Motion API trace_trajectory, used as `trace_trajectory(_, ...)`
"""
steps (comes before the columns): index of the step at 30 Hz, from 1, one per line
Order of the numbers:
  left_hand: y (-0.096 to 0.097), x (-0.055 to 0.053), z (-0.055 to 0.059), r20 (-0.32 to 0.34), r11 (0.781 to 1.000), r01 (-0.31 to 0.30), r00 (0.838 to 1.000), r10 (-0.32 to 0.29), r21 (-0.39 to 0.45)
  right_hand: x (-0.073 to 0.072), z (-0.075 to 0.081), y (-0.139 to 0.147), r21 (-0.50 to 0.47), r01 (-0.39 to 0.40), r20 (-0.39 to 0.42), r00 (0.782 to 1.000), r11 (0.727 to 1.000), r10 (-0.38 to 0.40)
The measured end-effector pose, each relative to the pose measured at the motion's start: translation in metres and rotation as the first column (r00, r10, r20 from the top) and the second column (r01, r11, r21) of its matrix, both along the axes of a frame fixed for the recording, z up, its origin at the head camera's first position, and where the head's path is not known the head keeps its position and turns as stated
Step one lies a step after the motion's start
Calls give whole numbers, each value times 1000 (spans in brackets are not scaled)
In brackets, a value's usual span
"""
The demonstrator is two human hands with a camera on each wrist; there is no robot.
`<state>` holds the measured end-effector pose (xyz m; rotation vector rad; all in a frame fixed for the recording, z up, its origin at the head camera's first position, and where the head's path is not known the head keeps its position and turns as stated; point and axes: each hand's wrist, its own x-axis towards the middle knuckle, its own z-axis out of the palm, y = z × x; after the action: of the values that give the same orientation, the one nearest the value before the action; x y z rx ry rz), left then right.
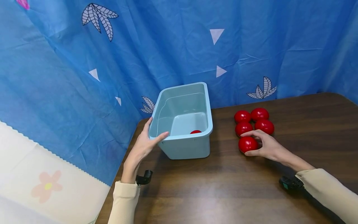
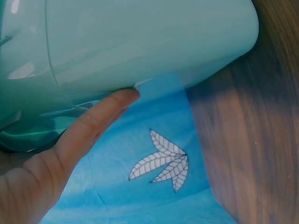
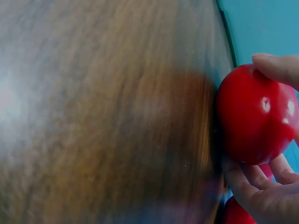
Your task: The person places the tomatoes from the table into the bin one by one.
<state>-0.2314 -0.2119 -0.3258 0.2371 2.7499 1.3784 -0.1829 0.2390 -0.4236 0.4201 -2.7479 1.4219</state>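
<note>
On the dark-brown wooden table, a glossy red ball is pinched by the right hand; the light-blue rectangular plastic bin is seemingly steadied by the spread left hand.

Wear, left and right
The left sleeve is cream, with fine ribbing. The left wrist unit has a black, angular housing. The right sleeve is matching cream. The right wrist unit is black and carries a small green marking.
</note>
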Motion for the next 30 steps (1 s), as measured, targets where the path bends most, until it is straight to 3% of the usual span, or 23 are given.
trace_trajectory(4,1,0,1,-6,1000,3,1000,-3,2,1,0,0,11,6,-14,1000,1000,-6)
trace_trajectory(16,1,1,1,-1,1000,4,1000,-3,10,2,1,2,-8,38,52,998,999,-37)
trace_trajectory(24,0,1,1,1,1000,4,1000,-4,16,3,5,9,-180,53,176,984,982,-21)
trace_trajectory(30,1,1,0,3,1000,6,1000,-6,22,3,16,12,-254,73,220,975,964,-16)
